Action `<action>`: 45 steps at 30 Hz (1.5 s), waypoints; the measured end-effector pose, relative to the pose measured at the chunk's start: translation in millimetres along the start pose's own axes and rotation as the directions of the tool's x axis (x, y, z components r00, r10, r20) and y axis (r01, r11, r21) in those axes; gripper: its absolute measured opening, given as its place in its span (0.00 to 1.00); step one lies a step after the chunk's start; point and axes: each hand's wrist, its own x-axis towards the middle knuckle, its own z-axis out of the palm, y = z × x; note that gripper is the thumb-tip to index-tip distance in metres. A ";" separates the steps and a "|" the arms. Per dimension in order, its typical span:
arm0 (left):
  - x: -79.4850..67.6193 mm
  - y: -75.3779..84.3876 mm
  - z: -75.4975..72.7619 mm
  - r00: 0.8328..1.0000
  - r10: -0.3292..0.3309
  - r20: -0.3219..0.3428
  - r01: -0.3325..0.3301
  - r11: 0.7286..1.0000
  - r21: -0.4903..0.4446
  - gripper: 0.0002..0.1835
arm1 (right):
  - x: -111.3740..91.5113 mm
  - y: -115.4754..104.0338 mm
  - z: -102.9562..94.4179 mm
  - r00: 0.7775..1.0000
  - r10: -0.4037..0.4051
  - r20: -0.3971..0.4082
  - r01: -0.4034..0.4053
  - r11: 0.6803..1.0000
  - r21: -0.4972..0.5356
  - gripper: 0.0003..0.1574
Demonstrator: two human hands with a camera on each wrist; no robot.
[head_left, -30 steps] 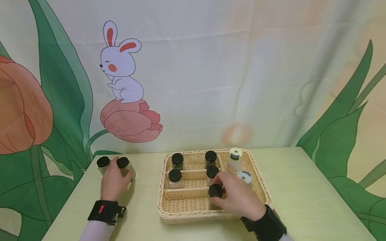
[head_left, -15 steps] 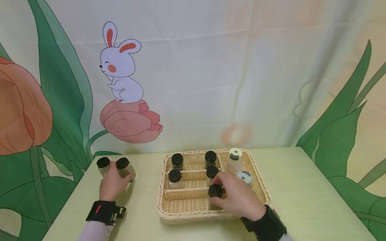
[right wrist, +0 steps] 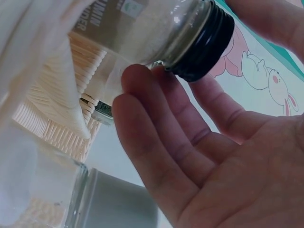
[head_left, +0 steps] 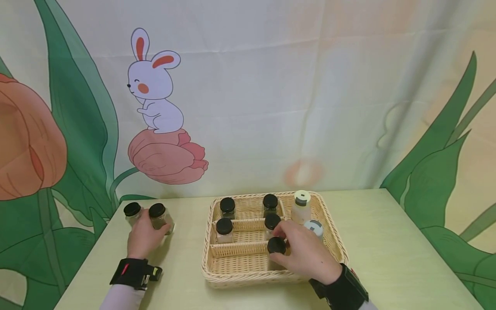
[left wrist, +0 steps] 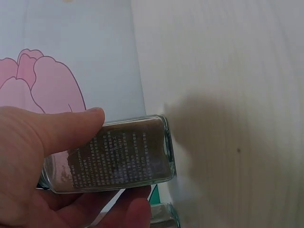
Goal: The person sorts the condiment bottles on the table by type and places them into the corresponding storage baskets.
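On the table's left side, my left hand (head_left: pixel 144 237) grips a square glass spice jar (left wrist: pixel 118 156) with a black lid. Brown powder fills it, and white print covers the face seen in the left wrist view; its base is at or just above the tabletop. Close on its left stands another black-lidded jar (head_left: pixel 132 210). My right hand (head_left: pixel 306 254) holds a spice jar (right wrist: pixel 156 28) by its black lid, thumb and fingers either side. That jar's label partly reads cumin powder, and it is upright in the front compartment of the wicker basket (head_left: pixel 228 280).
Several black-lidded jars, such as the far left one (head_left: pixel 227 207), stand in the basket's back and middle compartments. Its right compartment holds a yellow-topped bottle (head_left: pixel 301 211) and a bottle with a pale grey top (head_left: pixel 314 228). A printed curtain (head_left: pixel 248 107) hangs behind the table.
My left hand has shifted slightly toward me, and its fingers have come down between the two left jars. The right hand and its jar have hardly moved.
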 end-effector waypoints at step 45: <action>-17.8 50.1 -16.8 0.952 0.224 -0.210 -0.230 0.973 -0.005 0.34 | 0.9 -6.2 -3.7 0.990 0.011 -0.141 -0.007 1.000 0.025 0.17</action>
